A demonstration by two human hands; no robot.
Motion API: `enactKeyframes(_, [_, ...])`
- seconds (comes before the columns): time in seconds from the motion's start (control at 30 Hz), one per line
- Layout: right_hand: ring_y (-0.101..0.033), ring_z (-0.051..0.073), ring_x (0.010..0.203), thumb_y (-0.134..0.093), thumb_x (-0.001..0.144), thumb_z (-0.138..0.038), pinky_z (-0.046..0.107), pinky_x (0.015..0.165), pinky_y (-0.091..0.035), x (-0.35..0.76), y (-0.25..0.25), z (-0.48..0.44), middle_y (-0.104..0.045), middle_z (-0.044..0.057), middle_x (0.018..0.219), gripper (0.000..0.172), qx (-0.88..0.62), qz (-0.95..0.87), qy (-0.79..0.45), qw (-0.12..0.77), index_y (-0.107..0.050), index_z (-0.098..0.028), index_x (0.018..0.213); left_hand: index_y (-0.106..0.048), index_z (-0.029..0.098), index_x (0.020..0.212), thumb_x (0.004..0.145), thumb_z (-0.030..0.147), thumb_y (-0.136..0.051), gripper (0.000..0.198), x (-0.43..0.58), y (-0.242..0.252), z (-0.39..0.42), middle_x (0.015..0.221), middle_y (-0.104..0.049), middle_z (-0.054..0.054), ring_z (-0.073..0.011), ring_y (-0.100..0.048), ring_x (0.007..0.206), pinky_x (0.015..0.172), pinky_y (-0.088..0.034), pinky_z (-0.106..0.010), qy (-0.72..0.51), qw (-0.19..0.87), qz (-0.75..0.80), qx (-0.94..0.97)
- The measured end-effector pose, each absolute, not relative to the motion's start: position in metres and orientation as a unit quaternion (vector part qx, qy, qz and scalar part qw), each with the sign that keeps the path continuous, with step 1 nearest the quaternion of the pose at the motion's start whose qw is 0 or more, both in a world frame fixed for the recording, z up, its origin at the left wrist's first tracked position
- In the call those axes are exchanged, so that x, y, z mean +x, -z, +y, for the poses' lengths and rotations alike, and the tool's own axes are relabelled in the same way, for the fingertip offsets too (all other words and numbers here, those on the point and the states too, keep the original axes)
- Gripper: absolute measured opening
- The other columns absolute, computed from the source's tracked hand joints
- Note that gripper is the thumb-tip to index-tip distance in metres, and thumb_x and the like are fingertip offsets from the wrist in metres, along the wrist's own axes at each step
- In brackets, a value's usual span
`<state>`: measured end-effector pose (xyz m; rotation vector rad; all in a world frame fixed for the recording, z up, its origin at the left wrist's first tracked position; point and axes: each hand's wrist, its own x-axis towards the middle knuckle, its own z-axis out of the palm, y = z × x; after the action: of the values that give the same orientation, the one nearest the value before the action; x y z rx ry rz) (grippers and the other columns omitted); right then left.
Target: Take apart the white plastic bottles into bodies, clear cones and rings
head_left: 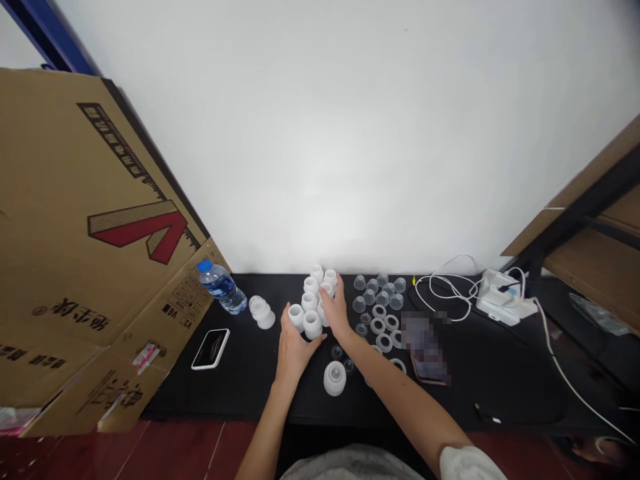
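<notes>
A cluster of several white open-mouthed bottles (pixel 310 301) stands upright on the black table. My left hand (pixel 294 347) curves round the front bottles, fingers along the left side and thumb across the front. On the right side of the cluster, my right hand (pixel 336 310) grips bottles, its thumb and fingers around them. Just in front of the hands stands a white bottle with a ring and clear nipple on top (pixel 335 378). Clear nipples (pixel 337 352) lie close by, partly behind my right forearm. White rings (pixel 384 343) and clear dome caps (pixel 389 289) lie to the right.
Left of the cluster are stacked white parts (pixel 263 313), a water bottle (pixel 223 288) and a white-framed device (pixel 211 349). A phone (pixel 427 350), a white power strip with cables (pixel 505 300) and a small dark stick (pixel 485 413) lie right. A large cardboard box (pixel 65 220) borders the left.
</notes>
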<state>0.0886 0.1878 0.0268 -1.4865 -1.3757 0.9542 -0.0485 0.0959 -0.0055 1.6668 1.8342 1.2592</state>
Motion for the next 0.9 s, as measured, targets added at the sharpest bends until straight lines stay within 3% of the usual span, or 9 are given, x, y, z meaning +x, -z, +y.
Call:
enactKeyframes(0.27, [-0.031,0.028,0.167,-0.055,0.104,-0.043,0.046,0.137,-0.027,0.069,-0.036,0.188,-0.033,0.011,0.180,0.078,-0.582,-0.542,-0.405,0.452,-0.018,-0.025,0.170,-0.014,0.020,0.173,0.074,0.048,-0.095,0.131,-0.062,0.012,0.098,0.174,-0.033,-0.026,-0.0481,-0.044,0.158,0.121,-0.049,-0.066,-0.446,0.157,0.652,0.593])
enactKeyframes(0.5, [-0.030,0.036,0.168,-0.056,0.102,-0.067,0.053,0.137,-0.025,0.089,-0.047,0.171,-0.033,0.019,0.179,0.088,-0.564,-0.469,-0.418,0.536,-0.031,-0.017,0.169,-0.003,0.020,0.176,0.072,0.048,-0.099,0.145,-0.059,0.007,0.087,0.181,-0.020,-0.027,-0.0457,-0.030,0.167,0.132,-0.036,-0.065,-0.461,0.183,0.662,0.562])
enactKeyframes(0.6, [-0.041,0.032,0.162,-0.051,0.108,-0.063,0.051,0.132,-0.036,0.118,-0.062,0.143,-0.046,0.019,0.171,0.069,-0.536,-0.463,-0.364,0.604,-0.043,-0.019,0.161,-0.002,0.021,0.176,0.078,0.048,-0.097,0.138,-0.059,0.011,0.068,0.178,-0.029,-0.026,-0.0426,-0.038,0.164,0.132,-0.039,-0.063,-0.489,0.193,0.653,0.546])
enactKeyframes(0.67, [-0.055,0.029,0.150,-0.052,0.110,-0.057,0.047,0.123,-0.047,0.142,-0.073,0.116,-0.058,0.016,0.160,0.051,-0.514,-0.462,-0.316,0.650,-0.055,-0.022,0.148,-0.009,0.020,0.176,0.086,0.050,-0.091,0.125,-0.060,0.016,0.048,0.172,-0.039,-0.027,-0.0416,-0.048,0.157,0.127,-0.044,-0.062,-0.494,0.186,0.664,0.530])
enactKeyframes(0.77, [-0.074,0.023,0.105,-0.049,0.114,-0.046,0.038,0.094,-0.061,0.173,-0.082,0.070,-0.076,0.009,0.120,0.031,-0.504,-0.513,-0.302,0.626,-0.070,-0.024,0.120,-0.040,0.021,0.164,0.103,0.048,-0.070,0.073,-0.059,0.021,0.010,0.158,-0.055,-0.023,-0.0373,-0.062,0.141,0.116,-0.053,-0.058,-0.489,0.146,0.678,0.528])
enactKeyframes(0.83, [-0.071,0.019,0.081,-0.054,0.113,-0.042,0.033,0.079,-0.059,0.184,-0.081,0.044,-0.076,0.004,0.097,0.026,-0.508,-0.576,-0.307,0.562,-0.073,-0.024,0.111,-0.055,0.022,0.151,0.109,0.042,-0.060,0.047,-0.055,0.022,-0.013,0.148,-0.062,-0.020,-0.0358,-0.063,0.136,0.112,-0.053,-0.057,-0.468,0.133,0.644,0.590])
enactKeyframes(0.9, [-0.067,0.018,0.075,-0.062,0.109,-0.042,0.032,0.073,-0.056,0.185,-0.075,0.026,-0.074,0.004,0.095,0.023,-0.488,-0.643,-0.318,0.498,-0.073,-0.024,0.118,-0.054,0.022,0.153,0.106,0.041,-0.064,0.052,-0.045,0.022,-0.027,0.149,-0.062,-0.020,-0.0381,-0.060,0.140,0.116,-0.048,-0.060,-0.420,0.147,0.590,0.674])
